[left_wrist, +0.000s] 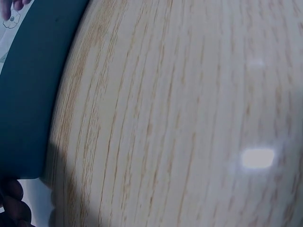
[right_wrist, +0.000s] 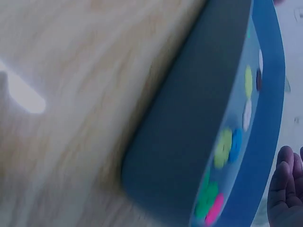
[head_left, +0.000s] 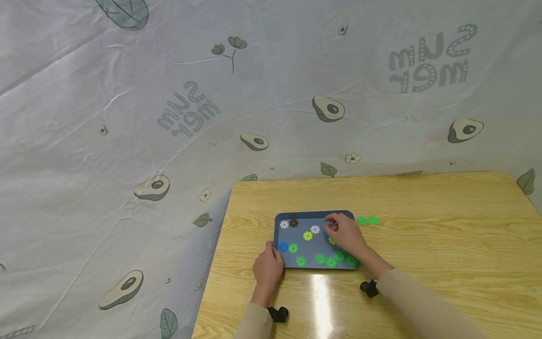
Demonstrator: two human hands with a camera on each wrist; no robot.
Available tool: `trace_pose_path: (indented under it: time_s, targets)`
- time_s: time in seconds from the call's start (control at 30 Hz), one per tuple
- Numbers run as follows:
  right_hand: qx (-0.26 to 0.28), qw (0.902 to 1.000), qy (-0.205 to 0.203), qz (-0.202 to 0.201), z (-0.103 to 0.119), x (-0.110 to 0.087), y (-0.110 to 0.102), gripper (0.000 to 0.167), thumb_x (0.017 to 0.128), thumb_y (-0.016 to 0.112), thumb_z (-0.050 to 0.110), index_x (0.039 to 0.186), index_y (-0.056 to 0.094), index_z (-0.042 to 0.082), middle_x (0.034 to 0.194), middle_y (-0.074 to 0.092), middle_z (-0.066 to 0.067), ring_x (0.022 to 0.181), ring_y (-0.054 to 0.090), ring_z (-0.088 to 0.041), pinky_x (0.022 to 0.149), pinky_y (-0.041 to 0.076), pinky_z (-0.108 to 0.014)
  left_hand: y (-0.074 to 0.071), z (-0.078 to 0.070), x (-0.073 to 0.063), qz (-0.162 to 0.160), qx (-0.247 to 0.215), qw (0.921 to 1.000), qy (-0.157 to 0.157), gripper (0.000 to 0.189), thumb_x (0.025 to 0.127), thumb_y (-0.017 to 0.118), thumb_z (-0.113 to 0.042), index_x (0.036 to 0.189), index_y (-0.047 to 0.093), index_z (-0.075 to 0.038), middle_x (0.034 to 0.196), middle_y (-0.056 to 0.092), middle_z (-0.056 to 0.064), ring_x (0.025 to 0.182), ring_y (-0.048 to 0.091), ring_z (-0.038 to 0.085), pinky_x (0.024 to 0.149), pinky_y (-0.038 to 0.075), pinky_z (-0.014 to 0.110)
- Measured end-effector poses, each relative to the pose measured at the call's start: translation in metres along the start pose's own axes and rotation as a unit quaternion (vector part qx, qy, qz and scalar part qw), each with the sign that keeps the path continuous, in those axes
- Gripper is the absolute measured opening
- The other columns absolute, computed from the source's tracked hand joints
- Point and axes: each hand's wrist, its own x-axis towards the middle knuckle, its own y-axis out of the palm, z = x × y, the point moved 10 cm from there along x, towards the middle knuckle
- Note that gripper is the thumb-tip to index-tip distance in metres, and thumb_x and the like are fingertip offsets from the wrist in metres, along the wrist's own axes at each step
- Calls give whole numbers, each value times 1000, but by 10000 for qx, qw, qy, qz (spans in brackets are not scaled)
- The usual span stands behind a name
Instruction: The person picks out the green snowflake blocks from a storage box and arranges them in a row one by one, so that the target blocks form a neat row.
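A dark blue-grey tray (head_left: 313, 214) lies on the wooden table with small notched plastic discs in it. My left hand (head_left: 268, 266) grips the tray's near left corner, its fingers beside the wall. Over the tray's right side hovers my right hand (head_left: 345, 233), thumb and fingers bent loosely with nothing visible between them. Below its fingertips are a blue disc (right_wrist: 235, 145) and a yellow disc (right_wrist: 223, 148). A pink disc (right_wrist: 215, 209) near the right end is hidden by the right hand in the head view.
Green discs (head_left: 331, 262) lie along the tray's near side. White (head_left: 284, 224), brown (head_left: 293, 223) and other discs are spread farther left. Two green discs (head_left: 367, 220) lie on the table (head_left: 440, 226) right of the tray. A printed cloth (head_left: 279, 84) hangs behind the table.
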Motion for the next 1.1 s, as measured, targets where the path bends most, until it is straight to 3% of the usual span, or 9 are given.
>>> trace_pose_path:
  time_s: [0.5, 0.83, 1.1]
  targets:
    - [64, 9961, -293, 828, 36, -6, 68, 26, 91, 80, 18, 111, 75, 3, 89, 65, 0, 74, 56, -9, 71, 50, -34, 2, 1, 5, 36, -27, 10000, -16, 22, 102, 59, -20, 119, 67, -10, 68, 65, 5, 48, 52, 18, 42, 35, 37]
    - [-169, 9947, -42, 1015, 41, -7, 100, 28, 89, 83, 19, 111, 74, 5, 91, 66, -1, 82, 60, -16, 77, 51, -40, 2, 0, 3, 48, 7, 10000, -43, 22, 102, 59, -21, 120, 67, -11, 67, 65, 6, 48, 55, 20, 43, 36, 38]
    - [-520, 9932, -148, 1029, 42, -6, 117, 30, 87, 83, 19, 110, 73, 2, 95, 68, -8, 87, 63, -22, 79, 53, -43, 2, 2, 1, 62, 65, 9999, -60, 23, 102, 59, -21, 120, 67, -10, 67, 65, 6, 48, 55, 21, 42, 35, 38]
